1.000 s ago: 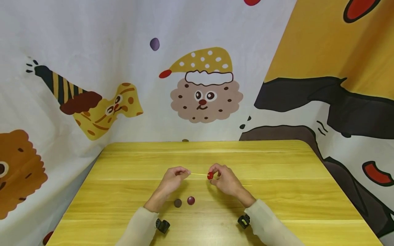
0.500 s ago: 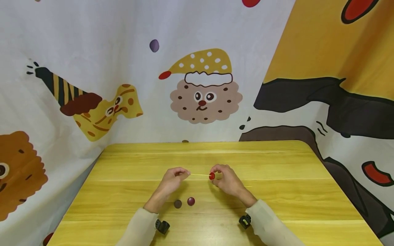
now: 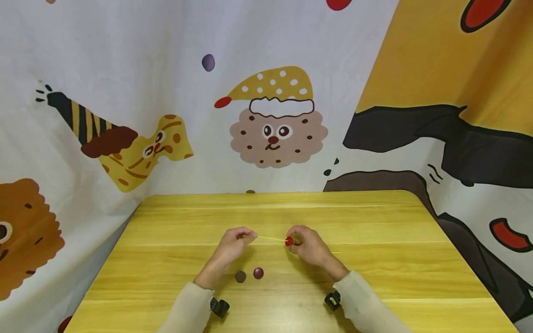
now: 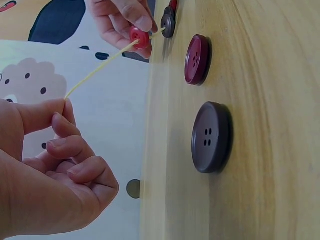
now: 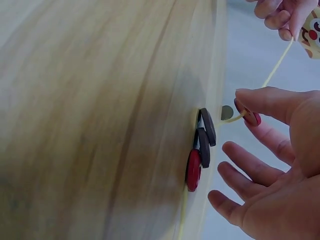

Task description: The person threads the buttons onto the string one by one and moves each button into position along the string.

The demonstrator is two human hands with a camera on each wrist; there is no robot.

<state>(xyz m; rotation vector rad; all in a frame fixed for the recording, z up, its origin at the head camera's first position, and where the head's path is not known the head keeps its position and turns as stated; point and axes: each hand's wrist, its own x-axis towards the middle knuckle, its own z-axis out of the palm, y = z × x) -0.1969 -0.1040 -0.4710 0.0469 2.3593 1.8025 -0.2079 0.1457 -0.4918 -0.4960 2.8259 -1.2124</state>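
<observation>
Left hand (image 3: pixel 233 243) pinches the yellow thread (image 3: pixel 270 238); right hand (image 3: pixel 308 245) has slid the pinched red button (image 3: pixel 288 241) slightly rightward (threading advances).

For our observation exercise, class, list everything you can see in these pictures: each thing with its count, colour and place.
Round red four-hole button: one, red, on the thread, pinched by the right hand.
Thin yellow thread: one, pale yellow, stretched between both hands.
Round maroon button: one, dark red, flat on the table near the left hand.
Round dark brown button: one, brown, beside the maroon one.
Strung buttons: three, two dark and one red, on the table by the right hand.
Wooden table: one, yellow.
Cartoon backdrop: behind.
Left hand: pinches the thread end.
Right hand: holds the button.
</observation>
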